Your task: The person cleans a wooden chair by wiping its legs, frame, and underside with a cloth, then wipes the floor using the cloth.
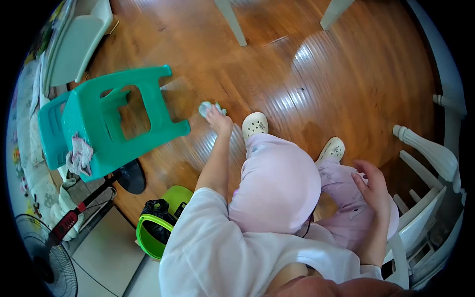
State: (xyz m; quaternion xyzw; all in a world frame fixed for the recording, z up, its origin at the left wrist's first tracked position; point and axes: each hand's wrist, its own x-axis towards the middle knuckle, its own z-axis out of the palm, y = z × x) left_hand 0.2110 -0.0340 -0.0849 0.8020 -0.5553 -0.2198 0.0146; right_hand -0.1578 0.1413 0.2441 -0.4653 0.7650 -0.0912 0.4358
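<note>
My left hand (216,120) reaches down to the wooden floor (277,74), its fingers closed on a crumpled pale blue-green cloth (204,108). The cloth lies against the floor left of my white clog (255,124). My right hand (372,189) is beside my right knee, holding nothing, with its thumb apart from its fingers. A teal plastic stool (94,133) lies tipped on its side to the left of the cloth, with a pinkish-white rag (80,156) draped over it.
A green bin (144,237) with a black bag stands near my left arm. A fan (42,265) is at the lower left. White chairs (435,153) stand on the right, and pale furniture legs (231,22) show ahead. A pale plastic chair (79,44) is at the upper left.
</note>
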